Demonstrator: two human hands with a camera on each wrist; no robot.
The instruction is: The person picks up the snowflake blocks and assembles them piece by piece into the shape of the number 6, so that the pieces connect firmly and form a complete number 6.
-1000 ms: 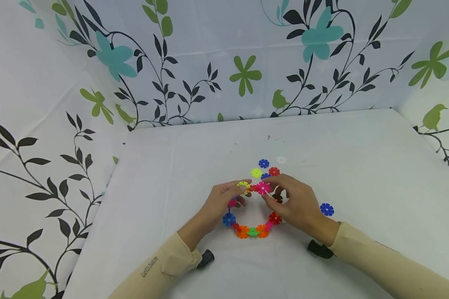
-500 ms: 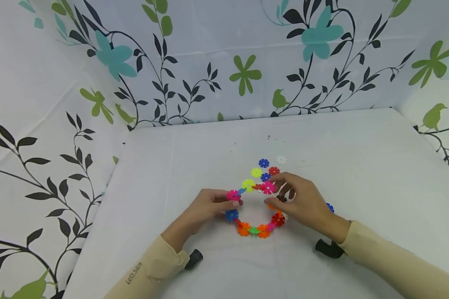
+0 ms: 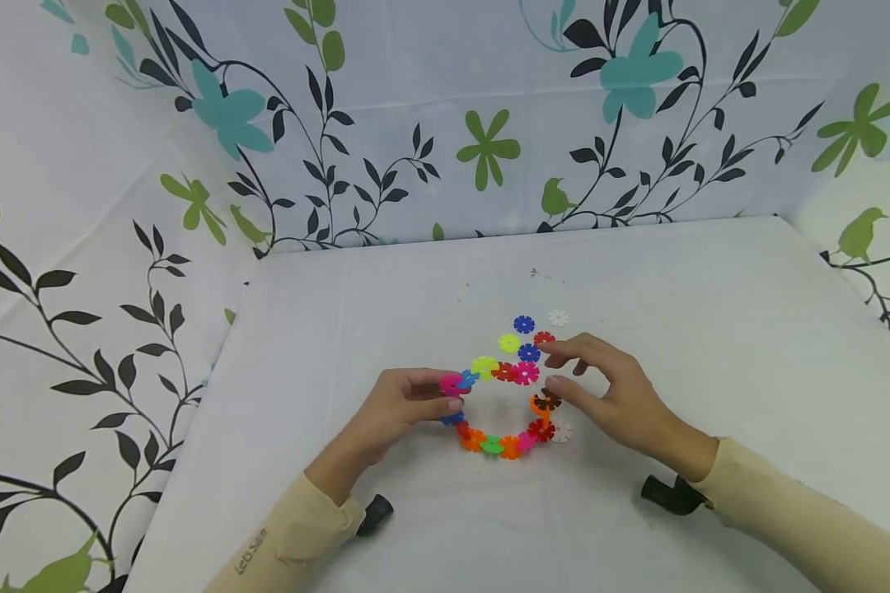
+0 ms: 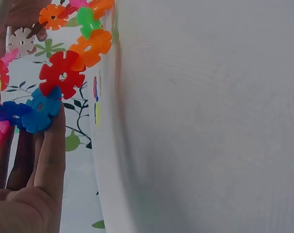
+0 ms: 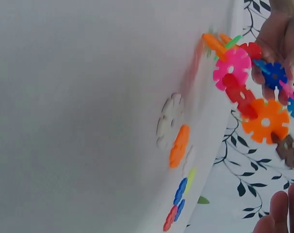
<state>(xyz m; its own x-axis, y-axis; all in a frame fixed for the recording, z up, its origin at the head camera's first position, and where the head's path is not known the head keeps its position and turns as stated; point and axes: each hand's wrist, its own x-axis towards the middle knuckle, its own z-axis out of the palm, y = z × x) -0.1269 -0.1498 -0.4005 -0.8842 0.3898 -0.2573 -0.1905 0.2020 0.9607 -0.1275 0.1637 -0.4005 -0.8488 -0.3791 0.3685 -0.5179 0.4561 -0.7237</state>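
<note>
A loop of linked plastic snowflake discs in many colours is held up above the white table. My left hand pinches its pink disc at the left side, thumb against fingers. Seen from the left wrist, blue discs lie against the fingers. My right hand is just right of the loop, thumb and fingers spread apart, holding nothing. Close to its thumb is a brown disc of the loop. A white disc shows between the brown and pink discs in the left wrist view.
Loose discs lie behind the loop: blue, white, yellow, red and another blue. A white disc lies by the loop's right side. Patterned cloth hangs behind the table.
My right hand has let go of the pink disc and drawn away to the right, its fingers spreading. The left hand has shifted from the yellow disc to the pink one at the left.
</note>
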